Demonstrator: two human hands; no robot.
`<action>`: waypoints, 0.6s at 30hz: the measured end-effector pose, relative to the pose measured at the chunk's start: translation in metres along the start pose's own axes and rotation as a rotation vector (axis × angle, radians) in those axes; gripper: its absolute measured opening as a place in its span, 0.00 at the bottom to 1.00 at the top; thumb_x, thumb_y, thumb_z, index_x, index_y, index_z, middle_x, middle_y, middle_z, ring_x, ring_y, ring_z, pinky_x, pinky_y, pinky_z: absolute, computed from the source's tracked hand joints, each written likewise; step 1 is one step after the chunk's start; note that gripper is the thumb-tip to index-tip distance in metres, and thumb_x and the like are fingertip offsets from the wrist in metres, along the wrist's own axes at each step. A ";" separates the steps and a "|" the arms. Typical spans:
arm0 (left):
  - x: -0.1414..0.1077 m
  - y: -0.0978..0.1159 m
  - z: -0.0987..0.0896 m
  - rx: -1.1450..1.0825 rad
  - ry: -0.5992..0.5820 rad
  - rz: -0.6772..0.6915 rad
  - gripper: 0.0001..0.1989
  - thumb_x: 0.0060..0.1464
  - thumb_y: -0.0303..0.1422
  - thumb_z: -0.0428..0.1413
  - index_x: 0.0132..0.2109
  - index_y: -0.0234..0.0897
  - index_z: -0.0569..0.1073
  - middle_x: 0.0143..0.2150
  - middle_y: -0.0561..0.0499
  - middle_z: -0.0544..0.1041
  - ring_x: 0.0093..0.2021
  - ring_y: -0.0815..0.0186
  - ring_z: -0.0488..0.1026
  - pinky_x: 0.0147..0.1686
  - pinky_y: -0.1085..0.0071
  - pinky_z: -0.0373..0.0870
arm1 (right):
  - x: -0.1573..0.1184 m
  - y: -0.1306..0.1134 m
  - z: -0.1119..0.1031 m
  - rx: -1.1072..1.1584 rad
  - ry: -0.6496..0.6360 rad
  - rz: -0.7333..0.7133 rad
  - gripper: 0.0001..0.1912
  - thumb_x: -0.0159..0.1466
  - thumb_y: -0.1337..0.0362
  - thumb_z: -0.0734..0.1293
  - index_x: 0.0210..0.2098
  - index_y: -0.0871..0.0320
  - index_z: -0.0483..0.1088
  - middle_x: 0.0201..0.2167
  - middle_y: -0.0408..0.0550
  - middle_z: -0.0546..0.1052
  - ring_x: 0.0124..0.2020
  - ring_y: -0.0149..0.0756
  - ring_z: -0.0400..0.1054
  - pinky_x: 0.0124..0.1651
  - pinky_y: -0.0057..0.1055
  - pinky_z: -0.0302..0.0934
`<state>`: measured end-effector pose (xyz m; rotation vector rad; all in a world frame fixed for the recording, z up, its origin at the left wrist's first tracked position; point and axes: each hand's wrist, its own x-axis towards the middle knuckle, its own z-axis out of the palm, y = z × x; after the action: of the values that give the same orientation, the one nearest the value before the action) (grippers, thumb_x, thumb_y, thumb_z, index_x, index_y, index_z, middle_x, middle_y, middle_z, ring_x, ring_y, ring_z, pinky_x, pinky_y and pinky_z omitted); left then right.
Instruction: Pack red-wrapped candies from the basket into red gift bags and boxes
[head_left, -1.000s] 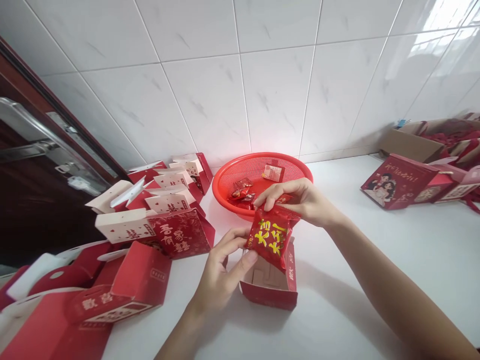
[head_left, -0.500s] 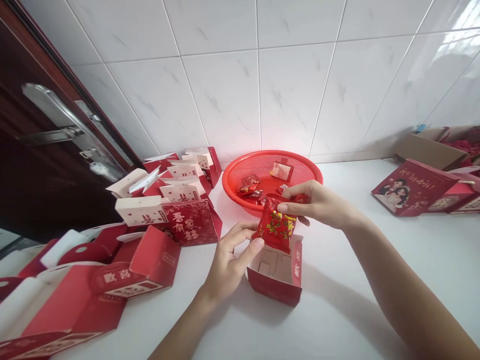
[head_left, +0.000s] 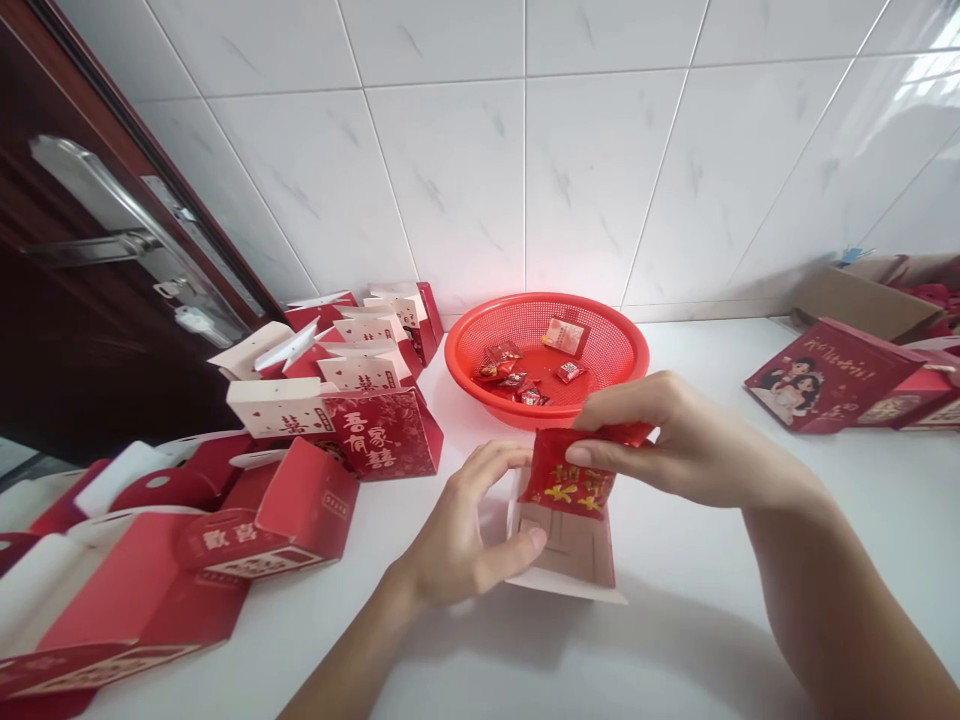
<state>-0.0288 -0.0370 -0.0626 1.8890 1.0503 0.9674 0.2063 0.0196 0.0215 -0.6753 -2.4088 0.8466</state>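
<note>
A red snack packet (head_left: 568, 478) with gold lettering is pinched in my right hand (head_left: 660, 440), between thumb and fingers. It hangs over the open end of a small red gift box (head_left: 570, 560), whose pale inside faces me. Around the left side of that box curls my left hand (head_left: 469, 525), its thumb at the near left edge and its fingers by the far edge. Just beyond both hands, a red plastic basket (head_left: 480, 325) holds several small wrapped candies (head_left: 570, 371) and a pink-and-red card-like packet (head_left: 566, 337).
Several red and cream gift boxes (head_left: 382, 435) stand at the left, with more open ones (head_left: 135, 580) nearer me. On the right lie a box with a printed couple (head_left: 825, 380) and a brown carton (head_left: 862, 300). A tiled wall backs the white table; a dark door (head_left: 97, 350) is at left.
My left hand has let go of the packet and moved onto the box, which now tips towards me. My right hand has lowered the packet to the box's opening.
</note>
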 end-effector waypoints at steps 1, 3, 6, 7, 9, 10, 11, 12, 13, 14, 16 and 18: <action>0.000 0.000 0.000 0.002 0.001 -0.004 0.24 0.52 0.32 0.62 0.57 0.42 0.73 0.58 0.45 0.75 0.59 0.51 0.71 0.58 0.58 0.70 | 0.001 0.001 0.002 -0.027 -0.008 -0.007 0.16 0.71 0.59 0.65 0.29 0.59 0.73 0.22 0.43 0.72 0.22 0.28 0.58 0.24 0.29 0.50; 0.001 -0.001 0.001 0.007 0.014 -0.002 0.20 0.55 0.33 0.62 0.56 0.42 0.74 0.57 0.45 0.76 0.57 0.53 0.72 0.57 0.59 0.70 | 0.002 0.002 0.005 -0.061 -0.008 -0.012 0.18 0.71 0.59 0.65 0.26 0.59 0.70 0.20 0.41 0.68 0.21 0.27 0.55 0.23 0.29 0.48; 0.001 -0.003 0.003 -0.014 0.038 0.016 0.13 0.62 0.37 0.60 0.52 0.42 0.77 0.54 0.46 0.78 0.54 0.56 0.74 0.55 0.61 0.71 | 0.006 0.004 0.009 -0.053 -0.006 0.009 0.20 0.72 0.57 0.64 0.24 0.58 0.67 0.19 0.39 0.65 0.21 0.26 0.52 0.22 0.28 0.46; 0.001 -0.003 0.004 -0.025 0.043 0.025 0.12 0.63 0.38 0.58 0.51 0.41 0.77 0.53 0.45 0.78 0.52 0.57 0.75 0.54 0.62 0.71 | 0.006 0.005 0.010 -0.042 -0.015 0.022 0.21 0.72 0.56 0.64 0.24 0.59 0.67 0.19 0.39 0.65 0.21 0.26 0.51 0.22 0.28 0.46; 0.000 -0.003 0.005 -0.035 0.052 0.034 0.11 0.65 0.38 0.57 0.51 0.42 0.78 0.52 0.45 0.78 0.51 0.57 0.75 0.51 0.63 0.72 | 0.007 0.005 0.011 -0.024 -0.042 0.038 0.21 0.72 0.55 0.64 0.25 0.59 0.68 0.19 0.40 0.65 0.21 0.26 0.51 0.22 0.28 0.47; 0.000 -0.003 0.006 -0.032 0.059 0.036 0.11 0.65 0.38 0.57 0.51 0.42 0.78 0.51 0.46 0.78 0.51 0.58 0.74 0.50 0.64 0.72 | 0.007 0.005 0.011 -0.020 -0.058 0.044 0.21 0.72 0.54 0.64 0.26 0.59 0.69 0.20 0.40 0.66 0.21 0.26 0.52 0.22 0.27 0.47; 0.000 -0.003 0.006 -0.027 0.066 0.035 0.11 0.65 0.38 0.57 0.51 0.43 0.78 0.51 0.46 0.78 0.51 0.58 0.74 0.50 0.64 0.71 | 0.006 0.005 0.010 -0.018 -0.071 0.046 0.20 0.71 0.54 0.65 0.27 0.59 0.70 0.20 0.40 0.66 0.21 0.26 0.52 0.22 0.27 0.47; -0.001 -0.003 0.006 -0.021 0.070 0.032 0.10 0.65 0.38 0.57 0.51 0.44 0.79 0.52 0.47 0.78 0.51 0.58 0.74 0.50 0.64 0.71 | 0.006 0.006 0.009 -0.017 -0.087 0.047 0.19 0.71 0.53 0.66 0.28 0.59 0.71 0.20 0.40 0.67 0.21 0.26 0.52 0.21 0.27 0.47; -0.001 -0.003 0.006 -0.014 0.072 0.029 0.10 0.65 0.38 0.57 0.50 0.45 0.79 0.53 0.47 0.78 0.52 0.58 0.74 0.50 0.65 0.71 | 0.006 0.006 0.008 -0.014 -0.103 0.049 0.18 0.70 0.54 0.68 0.29 0.59 0.72 0.20 0.39 0.68 0.21 0.26 0.53 0.21 0.27 0.47; -0.001 -0.003 0.006 -0.009 0.071 0.026 0.09 0.66 0.38 0.57 0.50 0.45 0.79 0.53 0.48 0.77 0.52 0.58 0.73 0.51 0.65 0.70 | 0.005 0.006 0.006 -0.010 -0.121 0.050 0.16 0.69 0.54 0.69 0.30 0.59 0.73 0.21 0.40 0.68 0.21 0.26 0.54 0.21 0.26 0.48; -0.001 -0.002 0.006 -0.002 0.067 0.021 0.09 0.66 0.38 0.57 0.50 0.46 0.79 0.54 0.49 0.77 0.53 0.59 0.73 0.51 0.65 0.69 | 0.005 0.006 0.004 -0.006 -0.149 0.053 0.12 0.68 0.58 0.70 0.32 0.60 0.75 0.22 0.40 0.71 0.22 0.26 0.56 0.22 0.26 0.50; -0.002 -0.002 0.006 0.001 0.065 0.014 0.09 0.66 0.38 0.57 0.50 0.47 0.79 0.54 0.49 0.77 0.53 0.59 0.73 0.52 0.65 0.69 | 0.005 0.006 0.004 -0.010 -0.160 0.054 0.09 0.68 0.62 0.69 0.34 0.60 0.76 0.24 0.42 0.74 0.23 0.26 0.59 0.23 0.26 0.52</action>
<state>-0.0252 -0.0391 -0.0672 1.8792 1.0773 1.0424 0.2019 0.0250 0.0166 -0.7028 -2.5479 0.9441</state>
